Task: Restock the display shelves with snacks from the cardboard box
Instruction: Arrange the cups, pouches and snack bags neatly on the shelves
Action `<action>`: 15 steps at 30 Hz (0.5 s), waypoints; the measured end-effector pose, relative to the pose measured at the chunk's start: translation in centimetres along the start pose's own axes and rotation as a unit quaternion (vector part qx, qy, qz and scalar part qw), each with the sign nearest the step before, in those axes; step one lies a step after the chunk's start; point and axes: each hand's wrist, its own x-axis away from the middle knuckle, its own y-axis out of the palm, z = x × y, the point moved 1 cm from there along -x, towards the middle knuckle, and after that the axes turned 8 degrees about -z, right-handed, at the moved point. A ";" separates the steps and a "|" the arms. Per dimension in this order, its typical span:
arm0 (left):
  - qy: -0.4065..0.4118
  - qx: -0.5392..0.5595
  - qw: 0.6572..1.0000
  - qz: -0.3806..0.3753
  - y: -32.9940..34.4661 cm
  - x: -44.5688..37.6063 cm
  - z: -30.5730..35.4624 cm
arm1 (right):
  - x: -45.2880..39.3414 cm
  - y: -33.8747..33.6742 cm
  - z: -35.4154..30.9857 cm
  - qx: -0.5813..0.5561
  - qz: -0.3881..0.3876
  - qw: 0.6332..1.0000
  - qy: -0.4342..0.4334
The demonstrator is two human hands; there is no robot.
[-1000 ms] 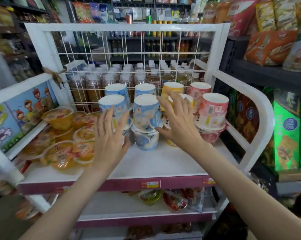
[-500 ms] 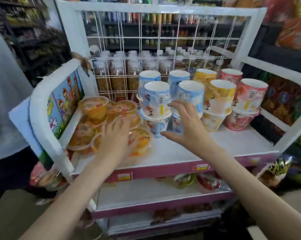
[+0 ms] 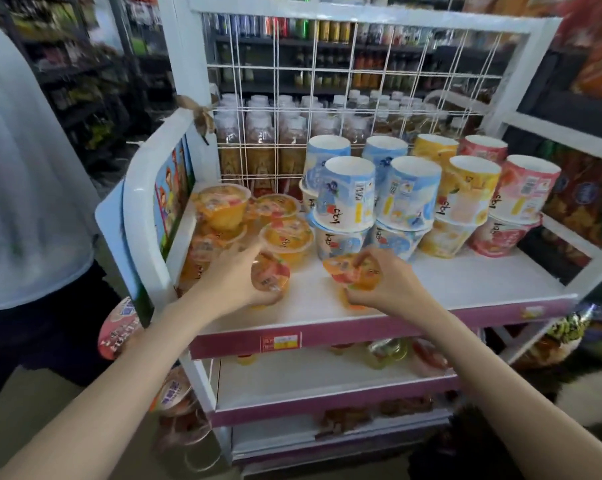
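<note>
On the white top shelf [image 3: 465, 282] of the display rack, my left hand [image 3: 237, 282] grips a clear orange jelly cup [image 3: 270, 273] at the shelf's front. My right hand [image 3: 382, 282] holds a second orange jelly cup [image 3: 353, 271], tilted, a little to the right of the first. More jelly cups [image 3: 223, 209] are piled at the shelf's left end. Tall paper cups in blue [image 3: 348, 192], yellow [image 3: 469, 192] and pink [image 3: 524, 195] stand stacked behind my hands. No cardboard box is in view.
A white wire grid [image 3: 355, 109] backs the shelf, with bottles [image 3: 261, 143] behind it. A person in a pale shirt [image 3: 29, 168] stands at the left. Lower shelves [image 3: 327, 382] hold a few jelly cups. Snack bags [image 3: 583, 206] fill the racks on the right.
Both hands moved down from the stacked paper cups to the orange jelly cups, and each now holds one. The view swung left and downward.
</note>
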 end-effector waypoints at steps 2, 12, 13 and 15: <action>0.015 0.021 1.000 0.003 0.2 0.4 0.8 | 0.5 -1.8 2.6 0.018 0.033 0.998 0.054; 0.059 -0.007 0.996 -0.065 1.9 -0.5 4.5 | 1.1 -2.5 1.2 0.121 0.102 0.987 0.005; 0.068 0.003 0.996 -0.065 1.9 -0.8 4.9 | 1.1 -2.2 0.6 0.111 0.097 0.989 -0.021; 0.079 0.038 0.995 -0.051 1.9 -1.2 5.3 | 0.9 -1.3 -0.4 0.095 0.066 0.991 -0.061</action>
